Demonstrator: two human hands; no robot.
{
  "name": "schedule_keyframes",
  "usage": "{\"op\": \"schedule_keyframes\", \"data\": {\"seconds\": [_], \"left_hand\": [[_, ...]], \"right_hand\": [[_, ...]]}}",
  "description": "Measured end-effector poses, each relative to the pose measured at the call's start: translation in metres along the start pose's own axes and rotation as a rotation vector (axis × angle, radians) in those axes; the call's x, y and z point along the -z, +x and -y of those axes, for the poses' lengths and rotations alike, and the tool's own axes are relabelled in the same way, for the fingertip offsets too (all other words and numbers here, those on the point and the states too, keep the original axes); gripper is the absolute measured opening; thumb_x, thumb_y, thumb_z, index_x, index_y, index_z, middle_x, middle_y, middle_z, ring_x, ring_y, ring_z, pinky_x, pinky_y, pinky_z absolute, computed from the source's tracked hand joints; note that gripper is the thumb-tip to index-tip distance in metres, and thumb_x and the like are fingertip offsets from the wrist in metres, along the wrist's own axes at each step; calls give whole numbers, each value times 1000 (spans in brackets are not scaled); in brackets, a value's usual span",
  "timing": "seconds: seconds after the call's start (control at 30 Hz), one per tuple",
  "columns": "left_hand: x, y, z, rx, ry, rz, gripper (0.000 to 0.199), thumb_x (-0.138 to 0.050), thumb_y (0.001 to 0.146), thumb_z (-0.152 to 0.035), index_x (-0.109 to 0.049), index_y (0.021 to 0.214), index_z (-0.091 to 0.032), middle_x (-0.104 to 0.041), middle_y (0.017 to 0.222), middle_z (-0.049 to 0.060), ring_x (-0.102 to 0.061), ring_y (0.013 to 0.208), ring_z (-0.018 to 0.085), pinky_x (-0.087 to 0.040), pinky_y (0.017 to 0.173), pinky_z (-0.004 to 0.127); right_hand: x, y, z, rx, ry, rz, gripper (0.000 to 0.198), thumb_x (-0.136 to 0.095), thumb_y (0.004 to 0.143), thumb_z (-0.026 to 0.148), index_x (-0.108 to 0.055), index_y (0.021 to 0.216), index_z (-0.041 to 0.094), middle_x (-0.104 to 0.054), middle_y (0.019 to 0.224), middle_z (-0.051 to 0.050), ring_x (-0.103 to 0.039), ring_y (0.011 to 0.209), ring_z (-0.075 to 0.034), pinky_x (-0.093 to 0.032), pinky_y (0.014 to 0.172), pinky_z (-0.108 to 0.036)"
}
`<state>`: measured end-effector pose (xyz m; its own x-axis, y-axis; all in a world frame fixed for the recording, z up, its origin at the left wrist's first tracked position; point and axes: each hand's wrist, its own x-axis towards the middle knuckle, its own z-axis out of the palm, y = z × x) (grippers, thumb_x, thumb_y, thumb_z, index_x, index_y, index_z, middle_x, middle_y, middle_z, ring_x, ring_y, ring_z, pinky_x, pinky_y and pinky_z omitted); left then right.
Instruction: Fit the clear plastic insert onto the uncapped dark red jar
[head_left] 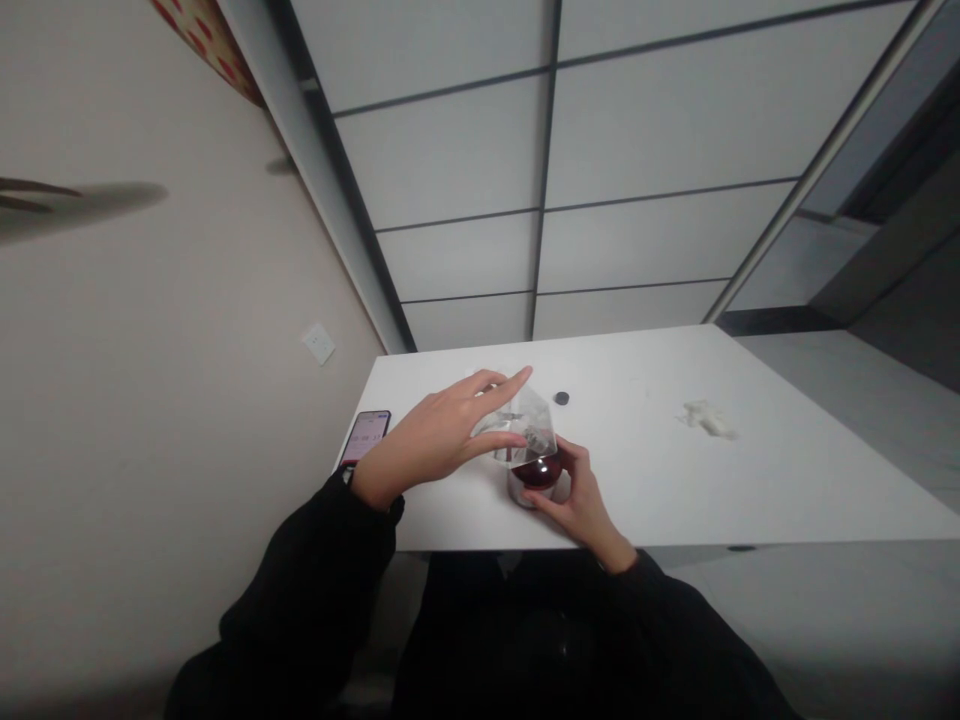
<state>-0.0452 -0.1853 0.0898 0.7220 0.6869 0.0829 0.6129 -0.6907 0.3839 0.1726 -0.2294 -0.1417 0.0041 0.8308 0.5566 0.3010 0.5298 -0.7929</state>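
Observation:
My left hand (pixel 439 428) grips a clear, angular container (pixel 541 418), its thumb across the near side and a finger stretched out along the far side. The container looks tilted, and its lower edge overlaps a dark red, glossy, rounded vessel or ball (pixel 538 471); I cannot tell whether the two touch. Around the right side of the red thing and its pale, see-through lower part (pixel 521 491) curve the thumb and fingers of my right hand (pixel 583 502). It stands near the front edge of the white table (pixel 637 470).
A small dark disc (pixel 562 398) lies just beyond the hands. Farther right is a crumpled white tissue-like piece (pixel 709 419). A phone (pixel 370 434) with a lit screen rests at the table's left edge, by the wall. Behind the table stand white panelled doors (pixel 465 165).

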Motion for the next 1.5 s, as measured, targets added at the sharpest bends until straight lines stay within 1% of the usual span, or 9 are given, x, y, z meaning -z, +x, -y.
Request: {"op": "schedule_keyframes", "data": {"seconds": [0.17, 0.33, 0.43, 0.57, 0.67, 0.9, 1.1, 1.27, 1.5], "left_hand": [[2, 1, 0, -11, 4, 14, 73, -50, 107, -61, -29, 170, -31, -57, 153, 10, -61, 133, 29, -49, 111, 41], [4, 3, 0, -23, 49, 24, 72, -49, 108, -62, -29, 170, -33, -57, 152, 9, -62, 130, 28, -50, 106, 37], [6, 4, -3, -27, 70, 35, 71, -49, 108, -60, -29, 171, -32, -58, 151, 9, -61, 131, 28, -50, 106, 35], [9, 6, -8, -15, 99, 69, 71, -51, 109, -55, -29, 171, -29, -56, 153, 9, -61, 132, 28, -49, 107, 35], [11, 8, -9, -25, 119, 81, 71, -52, 109, -53, -29, 171, -28, -56, 153, 9, -60, 132, 27, -48, 107, 35], [10, 10, -6, -96, 152, 64, 69, -47, 110, -56, -29, 170, -29, -58, 149, 10, -61, 126, 26, -47, 104, 35], [12, 13, -7, -89, 162, 90, 71, -51, 109, -56, -30, 170, -25, -58, 148, 11, -61, 126, 27, -47, 104, 35], [13, 13, -6, -107, 149, 81, 70, -50, 109, -57, -32, 169, -27, -58, 146, 10, -62, 124, 26, -47, 104, 35], [14, 15, -9, -110, 167, 97, 71, -51, 109, -57, -32, 170, -25, -58, 146, 11, -62, 123, 27, -48, 103, 35]], "right_hand": [[0, -1, -1, 21, 9, -14, 92, -90, 82, 49, -39, 156, 28, -61, 147, -18, -68, 132, -38, -59, 110, -62], [-1, -3, -5, -10, 15, -11, 92, -90, 81, 48, -40, 156, 28, -61, 146, -19, -66, 134, -40, -56, 112, -65], [-1, -3, -6, -9, 16, -13, 93, -90, 81, 49, -40, 156, 28, -61, 146, -19, -66, 133, -39, -56, 111, -64], [0, -2, -3, 5, 11, -12, 93, -90, 81, 50, -39, 157, 28, -62, 145, -18, -68, 131, -38, -58, 110, -63], [1, -1, 0, -24, 17, 0, 93, -91, 80, 49, -40, 155, 27, -62, 144, -18, -67, 132, -38, -57, 111, -63], [1, -1, 1, -39, 21, 1, 92, -90, 81, 50, -40, 154, 27, -62, 144, -18, -67, 133, -38, -57, 111, -62], [0, -2, -2, -19, 19, -8, 92, -90, 81, 50, -39, 154, 28, -62, 144, -18, -68, 132, -38, -58, 110, -62], [0, -2, -2, -10, 29, -12, 91, -89, 82, 50, -39, 154, 28, -62, 144, -17, -68, 131, -37, -58, 109, -62], [0, -2, 1, -18, 28, -9, 90, -90, 82, 50, -40, 153, 29, -62, 143, -17, -69, 129, -38, -59, 108, -62]]}}
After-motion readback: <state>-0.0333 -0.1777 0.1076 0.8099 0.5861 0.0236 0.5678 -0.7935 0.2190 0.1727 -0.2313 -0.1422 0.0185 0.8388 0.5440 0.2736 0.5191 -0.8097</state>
